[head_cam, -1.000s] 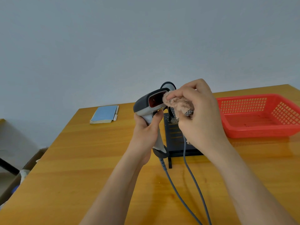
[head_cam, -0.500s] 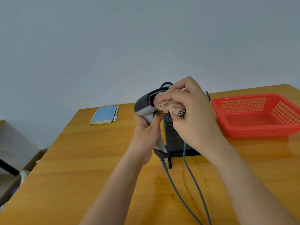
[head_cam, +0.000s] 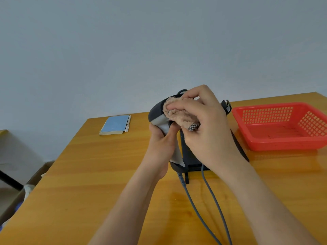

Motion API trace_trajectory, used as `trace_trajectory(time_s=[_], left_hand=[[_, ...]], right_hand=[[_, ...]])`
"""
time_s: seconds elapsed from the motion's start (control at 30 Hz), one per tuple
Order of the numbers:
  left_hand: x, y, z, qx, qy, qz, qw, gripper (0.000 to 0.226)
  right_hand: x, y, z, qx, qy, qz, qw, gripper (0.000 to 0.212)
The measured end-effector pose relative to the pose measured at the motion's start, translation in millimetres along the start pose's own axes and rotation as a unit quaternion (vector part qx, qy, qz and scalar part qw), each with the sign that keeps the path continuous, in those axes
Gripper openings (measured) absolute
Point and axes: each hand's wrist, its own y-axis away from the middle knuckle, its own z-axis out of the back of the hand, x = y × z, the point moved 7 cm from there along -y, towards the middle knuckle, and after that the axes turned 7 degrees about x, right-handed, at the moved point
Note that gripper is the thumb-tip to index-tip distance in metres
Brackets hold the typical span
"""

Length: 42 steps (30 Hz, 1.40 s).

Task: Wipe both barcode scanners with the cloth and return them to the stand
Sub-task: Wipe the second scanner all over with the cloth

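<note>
My left hand [head_cam: 161,147] grips the handle of a grey and white barcode scanner [head_cam: 156,114], held upright above the wooden table [head_cam: 106,174]. A fluffy beige cloth [head_cam: 178,113] covers the scanner's front window, pinched and pressed there by my right hand [head_cam: 206,128]. Behind my hands stands the black stand [head_cam: 190,156]; a dark part [head_cam: 226,106] showing past my right hand may belong to the second scanner, mostly hidden. Two grey cables [head_cam: 208,191] trail toward me across the table.
A red plastic basket [head_cam: 281,128] sits at the right of the table. A blue notebook with a white pen [head_cam: 115,125] lies at the far left. A cardboard box [head_cam: 21,191] is on the floor past the table's left edge.
My right hand has slid the cloth leftward over the scanner's red window, which now is fully covered. The left hand and scanner have stayed nearly still.
</note>
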Motion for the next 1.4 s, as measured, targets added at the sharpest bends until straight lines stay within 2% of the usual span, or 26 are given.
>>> trace_trajectory(time_s=[0.17,0.27,0.37,0.53,0.63,0.77,0.97,1.07,1.2,1.33,1.4], left_hand=[[2.4,0.0,1.5,-0.001,-0.002,0.000,1.000,0.031],[0.3,1.2,-0.2,-0.004,0.007,-0.002,1.000,0.034],[-2.0,0.7,0.0,-0.004,0.013,0.002,1.000,0.038],[0.4,1.6,-3.5,0.014,0.011,0.002,1.000,0.040],[1.4,2.5,-1.6,0.008,0.003,-0.002,1.000,0.052],[4.4,2.9,3.5,-0.011,-0.010,0.004,1.000,0.039],[-0.3,3.9,2.3,-0.011,0.021,0.011,1.000,0.037],[1.1,3.6,3.3,-0.011,0.021,0.017,1.000,0.041],[3.6,5.0,-0.4,0.010,0.026,0.020,0.999,0.037],[3.4,5.3,0.2,0.012,0.020,0.015,1.000,0.040],[2.2,6.3,0.4,0.003,0.025,0.012,1.000,0.042]], right_hand=[[-8.1,-0.3,3.0,0.011,0.054,0.001,0.998,0.034],[-12.5,0.3,9.1,-0.013,0.076,-0.011,0.997,0.038],[-11.7,2.1,17.7,-0.053,0.034,-0.018,0.998,0.043],[-3.3,3.4,2.2,-0.029,-0.024,-0.027,0.999,0.039],[-2.8,5.7,-4.5,-0.021,-0.015,-0.021,0.999,0.034],[-12.2,3.6,3.2,-0.020,0.045,-0.016,0.999,0.030],[-23.4,7.6,12.3,-0.072,0.021,-0.089,0.993,0.048],[-15.4,7.4,11.0,-0.068,0.004,-0.064,0.996,0.045],[-2.6,6.9,-6.8,0.001,0.004,-0.025,1.000,0.035],[-13.3,4.3,3.4,-0.023,0.065,-0.033,0.997,0.030],[-21.3,4.1,8.9,-0.032,0.090,-0.061,0.994,0.034]])
